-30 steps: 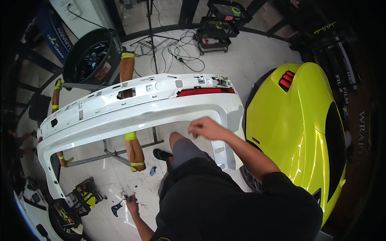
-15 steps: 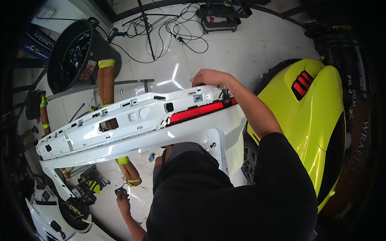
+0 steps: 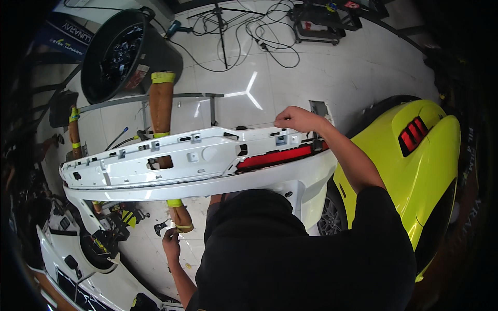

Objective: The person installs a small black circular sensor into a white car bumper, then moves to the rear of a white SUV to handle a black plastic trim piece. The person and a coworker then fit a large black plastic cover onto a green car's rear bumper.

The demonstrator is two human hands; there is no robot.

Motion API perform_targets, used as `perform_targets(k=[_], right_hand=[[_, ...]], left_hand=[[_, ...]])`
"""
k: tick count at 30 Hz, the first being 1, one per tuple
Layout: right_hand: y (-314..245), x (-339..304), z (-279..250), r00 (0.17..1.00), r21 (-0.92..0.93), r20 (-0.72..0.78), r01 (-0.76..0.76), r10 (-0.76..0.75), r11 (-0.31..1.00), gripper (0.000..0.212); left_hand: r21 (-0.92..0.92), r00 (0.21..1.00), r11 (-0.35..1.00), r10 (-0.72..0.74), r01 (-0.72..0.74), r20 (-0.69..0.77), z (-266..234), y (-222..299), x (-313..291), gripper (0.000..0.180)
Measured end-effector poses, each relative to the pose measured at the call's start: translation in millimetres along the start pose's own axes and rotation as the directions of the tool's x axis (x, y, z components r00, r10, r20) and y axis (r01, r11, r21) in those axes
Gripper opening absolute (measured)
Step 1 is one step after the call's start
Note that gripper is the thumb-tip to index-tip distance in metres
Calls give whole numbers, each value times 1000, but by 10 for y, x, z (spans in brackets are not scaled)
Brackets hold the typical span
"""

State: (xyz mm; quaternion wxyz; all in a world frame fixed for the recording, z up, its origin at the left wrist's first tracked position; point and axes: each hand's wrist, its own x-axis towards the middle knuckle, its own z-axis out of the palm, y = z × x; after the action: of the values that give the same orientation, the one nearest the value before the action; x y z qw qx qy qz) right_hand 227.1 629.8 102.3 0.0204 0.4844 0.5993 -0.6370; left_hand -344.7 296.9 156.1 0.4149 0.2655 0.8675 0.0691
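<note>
A long white car bumper point(image 3: 140, 194) lies across the view in front of me, with a red light strip point(image 3: 280, 157) set into its right part. At its far edge, near the right end, is my right hand point(image 3: 301, 119). Those fingers are curled together against the edge; whatever they pinch is hidden. My left hand point(image 3: 172, 246) is held low at the left of my body, on the near side of the bumper, with fingers closed. Right by its fingertips shows a small dark part point(image 3: 161, 227); whether the fingers touch it is unclear.
Padded brown stand arms point(image 3: 161, 106) with yellow bands rise around the bumper. A yellow car point(image 3: 384, 171) stands close on the right, a white one point(image 3: 98, 282) at lower left. Beyond are a dark bin point(image 3: 161, 57), tangled cables point(image 3: 259, 39) and a wheeled cart point(image 3: 316, 31).
The whole view has shifted, so most things appear farther right and higher. My right hand's fingers are now drawn together on the bumper's far edge. The left hand stays low at my side.
</note>
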Motion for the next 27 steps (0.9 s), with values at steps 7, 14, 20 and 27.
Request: perform_targets(k=[7,14,20,27], right_hand=[[-115,-2,-12,998,-19,-26,60,-60,998,40],[-1346,766,530,961,-9,-91,263,-262,965,47],[-1818,1151,855,997,-308,75,53,-32,950,61],[-1572,1273,979,994,33,7,-109,109,993,58]], left_hand=[[2,997,997,72,-72,-12,49,-83,130,19],[-163,999,986,36,-42,-37,85,-252,101,16],[-223,993,975,-10,-16,-116,31,-642,-120,20],[-270,976,952,-183,145,-122,521,-2029,-461,27]])
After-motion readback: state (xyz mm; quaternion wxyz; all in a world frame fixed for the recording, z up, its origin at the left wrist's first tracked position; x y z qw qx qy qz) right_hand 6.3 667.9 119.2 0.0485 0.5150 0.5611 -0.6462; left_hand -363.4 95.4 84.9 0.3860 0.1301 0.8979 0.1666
